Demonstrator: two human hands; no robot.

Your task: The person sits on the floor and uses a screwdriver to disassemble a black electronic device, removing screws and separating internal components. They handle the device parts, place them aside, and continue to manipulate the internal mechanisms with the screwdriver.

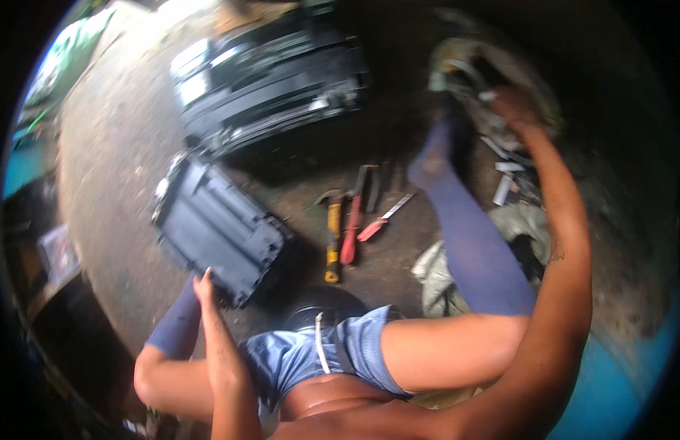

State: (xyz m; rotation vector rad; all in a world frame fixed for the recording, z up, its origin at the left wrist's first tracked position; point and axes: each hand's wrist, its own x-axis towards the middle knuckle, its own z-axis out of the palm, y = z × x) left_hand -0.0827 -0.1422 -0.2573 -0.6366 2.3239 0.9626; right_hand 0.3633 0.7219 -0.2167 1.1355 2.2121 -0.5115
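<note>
My left hand (pixel 205 286) grips the near edge of a dark grey ribbed plastic panel (pixel 222 227), which tilts beside my left shin. The thumb shows on its rim; the other fingers are mostly behind it. Far to the right, my right hand (pixel 512 106) reaches over the mouth of a pale sack (pixel 542 92). Motion smears its fingers, and a small whitish bit (pixel 488 95) shows next to them. I cannot make out whether it is held. On the ground between my legs lie a claw hammer (pixel 333 238) with a yellow and black handle, a red-handled tool (pixel 350 235) and a red-handled screwdriver or chisel (pixel 384 220).
A large dark machine casing (pixel 270 84) stands on the ground ahead. Grey and white scraps (pixel 506 180) lie near my right foot (pixel 432 165). A second pale sack (pixel 435 282) is crumpled under my right leg. Blue material (pixel 611 389) shows at the lower right.
</note>
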